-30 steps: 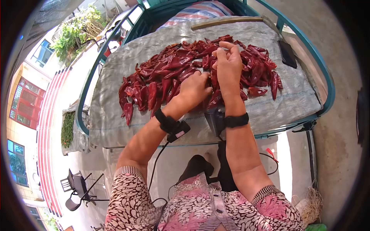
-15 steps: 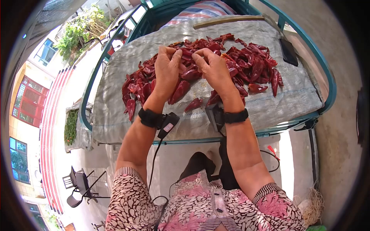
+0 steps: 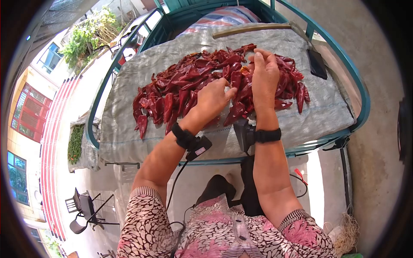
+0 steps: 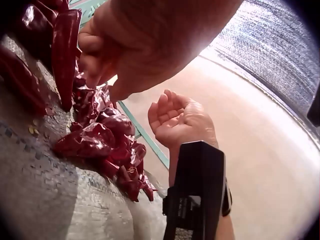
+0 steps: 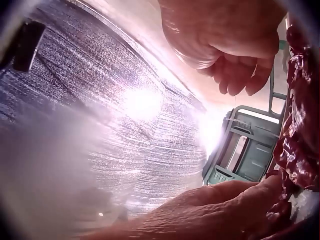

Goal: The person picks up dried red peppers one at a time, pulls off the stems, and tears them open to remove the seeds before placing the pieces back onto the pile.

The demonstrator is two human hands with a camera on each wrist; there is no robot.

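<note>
Dried red chillies (image 3: 189, 79) lie in a wide pile on a grey woven sheet (image 3: 120, 129). My left hand (image 3: 211, 101) is low at the middle of the pile, fingers bent; in the right wrist view its fingertips reach the chillies (image 5: 302, 120), and whether they pinch one is hidden. Right of it, my right hand (image 3: 265, 79) is raised over the pile. The left wrist view shows this right hand (image 4: 181, 122) palm up with loosely curled fingers and nothing in them, apart from the left hand (image 4: 145, 45).
A dark phone (image 3: 317, 64) lies on the sheet at the right, and a wooden strip (image 3: 251, 30) along the back. Green rails (image 3: 344, 47) surround the cart bed. A striped bag (image 3: 221, 17) sits behind; green produce (image 3: 75, 144) is at the left.
The hands were close together at the left-centre of the pile; both have moved right and apart. My left hand has also come nearer the body, and my right fingers are now turned upward.
</note>
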